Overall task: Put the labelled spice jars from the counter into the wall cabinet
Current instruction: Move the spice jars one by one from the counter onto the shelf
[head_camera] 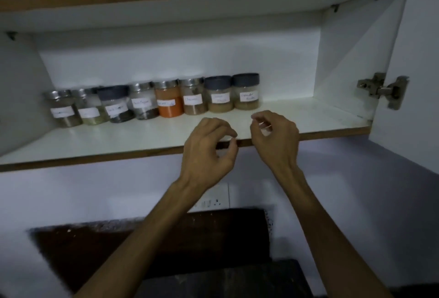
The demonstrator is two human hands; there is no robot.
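Eight spice jars are standing in a row on the cabinet shelf, touching one another. I'm holding both hands empty at the shelf edge, left hand and right hand loosely curled, pinching nothing. Reaching back in carelessly risks nudging the rightmost jar and toppling its neighbours. Labels are handwritten, too blurred for me to read

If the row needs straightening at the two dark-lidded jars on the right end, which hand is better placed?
Probably the right hand. It hovers empty just in front of those jars; the left hand sits lower, at the shelf edge.
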